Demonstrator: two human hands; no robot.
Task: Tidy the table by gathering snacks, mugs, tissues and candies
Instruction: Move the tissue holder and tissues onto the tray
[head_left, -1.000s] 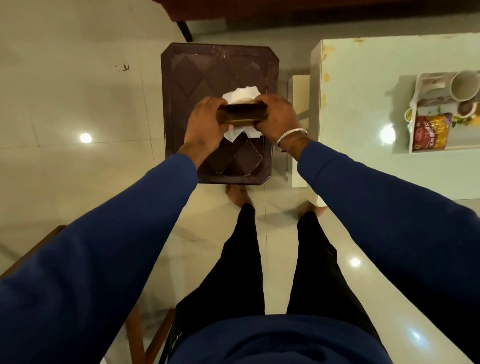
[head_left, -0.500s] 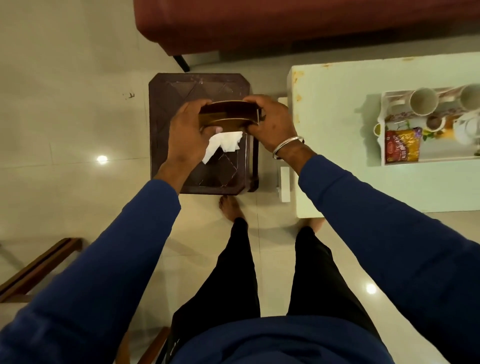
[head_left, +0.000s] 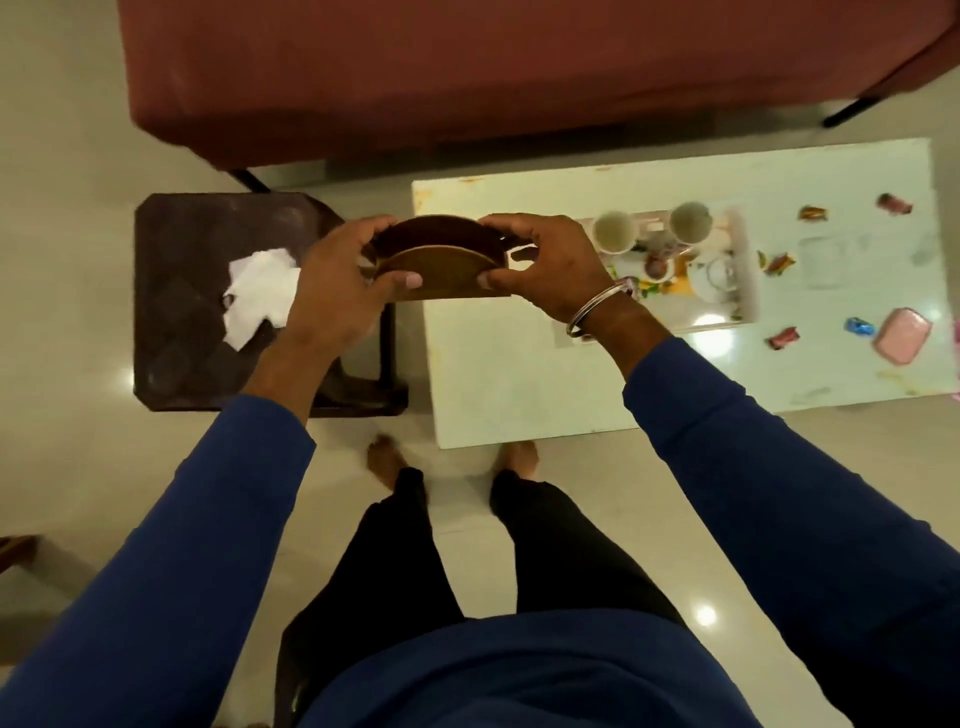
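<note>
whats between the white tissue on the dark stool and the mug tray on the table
In the head view, the wooden napkin holder, gripped by the left hand and right hand, lies between the tissue and the tray.

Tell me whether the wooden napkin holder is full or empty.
Empty. Nothing shows between the curved walls of the napkin holder; the white tissues lie on the dark stool.

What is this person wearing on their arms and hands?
Both arms are in long dark blue sleeves reaching to the wrists. The hands are bare, with no gloves. The right hand has a thin silver bangle at its wrist; the left hand shows no jewellery.
</note>
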